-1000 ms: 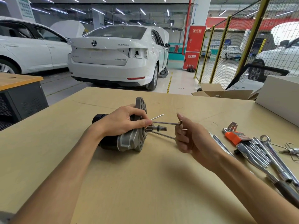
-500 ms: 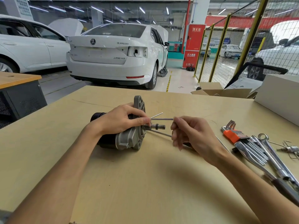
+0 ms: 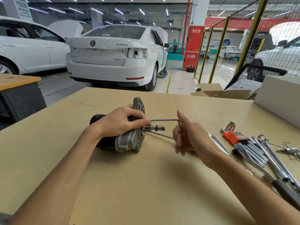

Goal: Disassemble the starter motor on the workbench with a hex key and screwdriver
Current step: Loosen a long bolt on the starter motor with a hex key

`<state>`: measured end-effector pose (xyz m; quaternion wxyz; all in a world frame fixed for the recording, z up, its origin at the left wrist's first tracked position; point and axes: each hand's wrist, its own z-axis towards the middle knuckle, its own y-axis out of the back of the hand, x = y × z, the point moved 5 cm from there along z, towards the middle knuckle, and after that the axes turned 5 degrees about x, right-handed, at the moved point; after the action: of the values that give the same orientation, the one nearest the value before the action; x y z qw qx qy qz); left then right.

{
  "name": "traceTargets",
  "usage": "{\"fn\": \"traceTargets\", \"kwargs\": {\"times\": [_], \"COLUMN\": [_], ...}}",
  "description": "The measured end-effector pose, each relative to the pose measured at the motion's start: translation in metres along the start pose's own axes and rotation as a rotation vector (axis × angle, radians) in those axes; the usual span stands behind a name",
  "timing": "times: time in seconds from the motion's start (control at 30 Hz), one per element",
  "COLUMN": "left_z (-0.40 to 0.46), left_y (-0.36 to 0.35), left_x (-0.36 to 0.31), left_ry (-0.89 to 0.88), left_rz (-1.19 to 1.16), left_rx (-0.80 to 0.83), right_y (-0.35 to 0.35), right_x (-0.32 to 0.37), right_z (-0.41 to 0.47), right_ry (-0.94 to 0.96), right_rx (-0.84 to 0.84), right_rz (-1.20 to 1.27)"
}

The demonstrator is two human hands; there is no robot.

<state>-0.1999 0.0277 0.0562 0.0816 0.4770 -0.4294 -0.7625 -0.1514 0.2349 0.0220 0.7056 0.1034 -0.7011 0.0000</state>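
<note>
Left hand (image 3: 123, 122) gripped my starter motor (image 3: 125, 140) lying on the counter (image 3: 146, 184) | right hand (image 3: 190, 137) pinched the hex key (image 3: 167, 120) seated at the flange | risk: key cams out if tilted, rounding the bolt socket.

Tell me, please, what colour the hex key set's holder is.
Orange holder, seen in the head view.

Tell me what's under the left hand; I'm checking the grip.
The left hand grips the starter motor lying on the workbench. The housing beneath the palm is covered.
</note>
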Motion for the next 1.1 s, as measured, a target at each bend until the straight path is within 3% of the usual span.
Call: {"fn": "traceTargets", "kwargs": {"times": [0.13, 0.23, 0.37, 0.8, 1.1], "left_z": [0.000, 0.000, 0.000, 0.001, 0.001], "left_y": [0.000, 0.000, 0.000, 0.000, 0.000], "left_x": [0.001, 0.000, 0.000, 0.003, 0.002], "left_ry": [-0.005, -0.008, -0.010, -0.002, 0.002], "left_rz": [0.030, 0.049, 0.050, 0.032, 0.022], "left_rx": [-0.003, -0.004, 0.004, 0.000, 0.005], "right_y": [-0.009, -0.018, -0.022, -0.024, -0.024], "right_x": [-0.015, -0.011, -0.005, -0.005, -0.001], "right_z": [-0.002, -0.004, -0.005, -0.008, -0.008], "right_ry": [-0.248, -0.254, -0.236, -0.251, -0.252], "right_rx": [0.170, 0.300, 0.324, 0.370, 0.374], "right_rz": [0.248, 0.437, 0.573, 0.574, 0.716]}}
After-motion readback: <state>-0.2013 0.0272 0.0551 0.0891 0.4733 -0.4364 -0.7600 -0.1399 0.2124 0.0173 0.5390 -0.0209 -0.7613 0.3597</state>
